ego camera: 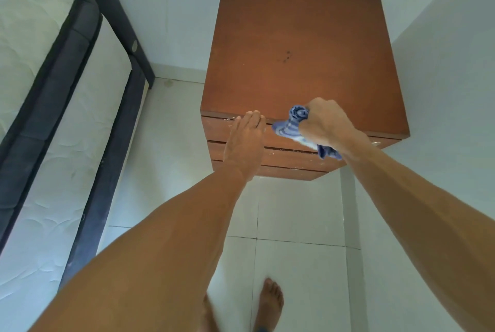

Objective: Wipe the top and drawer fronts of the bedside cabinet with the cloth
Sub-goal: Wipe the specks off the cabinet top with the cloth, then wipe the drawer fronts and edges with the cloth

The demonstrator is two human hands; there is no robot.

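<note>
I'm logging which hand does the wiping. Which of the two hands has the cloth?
The right hand grips the blue striped cloth, bunched at the front edge of the cabinet. The left hand holds nothing; its straight fingers touch that edge.

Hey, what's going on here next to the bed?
A person is wiping a brown bedside cabinet. The right grip holds a bunched blue striped cloth against the cabinet's front edge, where the top meets the upper drawer front. The left grip rests with straight fingers on that same edge, further left. A few dark specks show on the top.
</note>
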